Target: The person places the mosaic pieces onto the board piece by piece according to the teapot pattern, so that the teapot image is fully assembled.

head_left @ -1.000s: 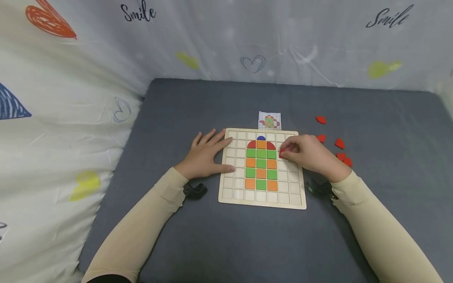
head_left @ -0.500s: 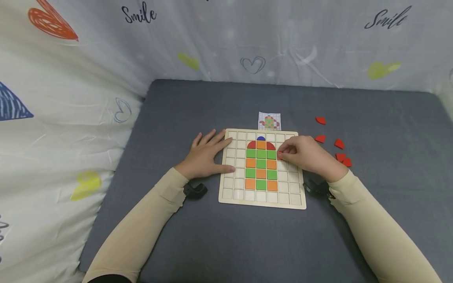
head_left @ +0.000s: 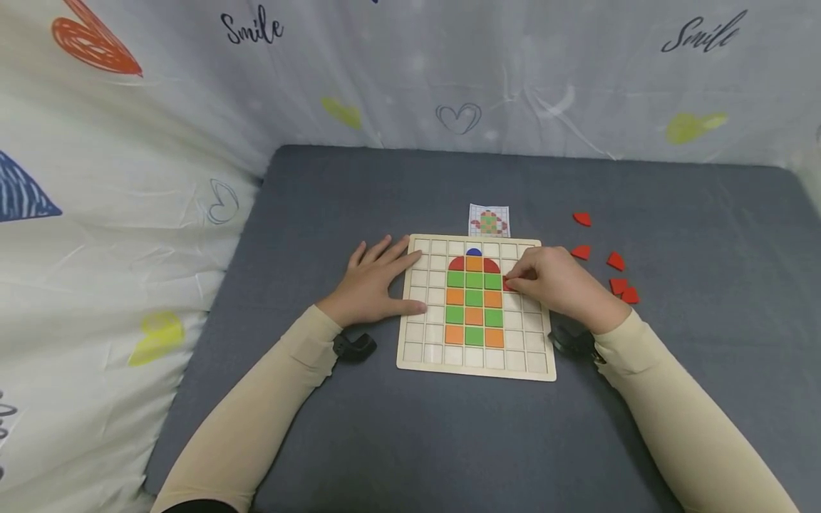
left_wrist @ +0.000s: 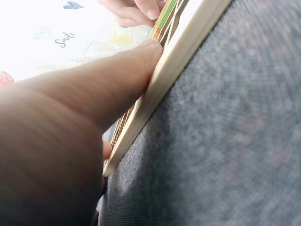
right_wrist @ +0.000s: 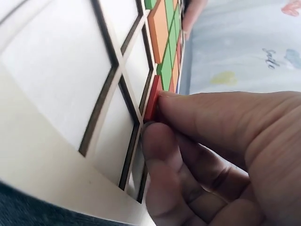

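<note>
A wooden grid board [head_left: 430, 355] lies on the table, with green squares [head_left: 474, 281], orange squares [head_left: 474, 316], two red quarter-round tiles [head_left: 491, 266] and a blue half-round tile [head_left: 473, 252] set in its middle columns. My left hand [head_left: 372, 288] rests on the board's left edge with fingers spread; in the left wrist view its thumb [left_wrist: 136, 66] lies along the wooden rim. Between thumb and fingertips, my right hand [head_left: 561, 285] pinches a red tile [right_wrist: 153, 101] at a cell just right of the top green row. The fingers partly hide that tile, so its full outline cannot be seen.
Several loose red tiles [head_left: 616, 261] lie on the grey table [head_left: 398, 442] to the right of the board, two of them touching. A small printed pattern card [head_left: 489, 212] sits against the board's far edge. A white printed curtain [head_left: 410, 71] hangs behind the table.
My right hand has moved slightly left and down with the red tile, which now lies lower at the cell beside the green row. The left hand has stayed in place.
</note>
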A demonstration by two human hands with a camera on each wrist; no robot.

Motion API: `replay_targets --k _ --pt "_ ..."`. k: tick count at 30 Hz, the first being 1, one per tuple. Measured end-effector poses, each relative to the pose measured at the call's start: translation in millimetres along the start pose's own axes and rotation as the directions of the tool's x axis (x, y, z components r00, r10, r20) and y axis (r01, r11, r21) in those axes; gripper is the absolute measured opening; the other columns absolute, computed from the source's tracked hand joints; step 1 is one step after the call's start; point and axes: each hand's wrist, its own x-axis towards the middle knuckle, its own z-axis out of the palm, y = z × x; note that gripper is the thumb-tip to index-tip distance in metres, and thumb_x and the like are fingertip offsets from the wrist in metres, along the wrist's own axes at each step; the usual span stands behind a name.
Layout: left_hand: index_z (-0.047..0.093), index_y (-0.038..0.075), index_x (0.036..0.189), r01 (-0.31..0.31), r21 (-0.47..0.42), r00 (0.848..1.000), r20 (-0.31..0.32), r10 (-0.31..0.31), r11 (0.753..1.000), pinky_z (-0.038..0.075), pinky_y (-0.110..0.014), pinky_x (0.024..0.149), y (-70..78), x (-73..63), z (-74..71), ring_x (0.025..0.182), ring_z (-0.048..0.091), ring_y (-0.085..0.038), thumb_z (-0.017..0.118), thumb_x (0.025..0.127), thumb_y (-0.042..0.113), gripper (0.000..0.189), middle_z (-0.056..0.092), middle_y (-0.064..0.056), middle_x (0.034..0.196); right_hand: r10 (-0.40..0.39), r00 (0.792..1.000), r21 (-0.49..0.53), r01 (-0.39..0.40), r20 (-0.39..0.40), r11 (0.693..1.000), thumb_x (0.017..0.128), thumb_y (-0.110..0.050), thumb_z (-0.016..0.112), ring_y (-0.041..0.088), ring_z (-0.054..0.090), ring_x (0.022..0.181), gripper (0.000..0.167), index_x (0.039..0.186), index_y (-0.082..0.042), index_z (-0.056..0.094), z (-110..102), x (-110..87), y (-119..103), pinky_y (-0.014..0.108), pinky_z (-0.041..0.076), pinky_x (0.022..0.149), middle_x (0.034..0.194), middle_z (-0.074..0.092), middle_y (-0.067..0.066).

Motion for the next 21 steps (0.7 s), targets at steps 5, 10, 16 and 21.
replay_targets --k 5,10,16,21 --pt "0.030 0.027 0.168 0.001 0.001 1.000 0.006 -0.001 1.000 -0.008 -0.062 0.127 0.8 -0.4 -1.2 0.164 0.002 -0.031 0.069 0.088 0.074 0.101 0.009 0.000 0.178 -0.057 0.998 -0.056 0.056 -0.012 0.997 0.095 -0.009 0.077 0.019 0.065 0.082 0.010 0.100 -0.005 0.085 2 -2.1 -3 0.036 0.055 0.070 0.092 0.074 0.004" --pt "0.029 0.027 0.168 -0.014 0.005 1.000 -0.011 0.014 1.000 -0.007 -0.062 0.127 1.3 2.9 -3.6 0.164 0.002 -0.031 0.069 0.089 0.073 0.101 0.009 0.000 0.178 -0.097 0.995 -0.097 0.097 0.000 0.991 0.099 -0.009 0.071 0.022 0.067 0.089 0.016 0.108 -0.004 0.083 -3 -6.5 -3 0.042 0.059 0.080 0.100 0.074 0.007" --pt "0.029 0.027 0.168 -0.005 -0.003 1.000 0.003 0.005 1.000 -0.008 -0.061 0.127 1.0 2.8 -3.6 0.164 0.001 -0.030 0.067 0.088 0.076 0.102 0.008 0.001 0.178 -0.018 0.999 -0.048 0.020 0.048 0.999 0.104 -0.014 0.063 0.021 0.066 0.087 0.027 0.127 -0.006 0.073 -12 -10.2 -2 0.040 0.057 0.078 0.113 0.075 0.010" --pt "0.029 0.026 0.168 0.006 -0.006 1.000 0.011 -0.006 1.000 -0.008 -0.062 0.127 -0.6 -1.3 -3.1 0.164 0.001 -0.030 0.068 0.088 0.075 0.101 0.008 0.000 0.178 0.035 0.999 -0.011 -0.035 0.031 0.999 0.104 -0.019 0.065 0.018 0.062 0.074 0.030 0.130 -0.005 0.070 -21 -13.7 -1 0.035 0.052 0.067 0.107 0.074 0.010"
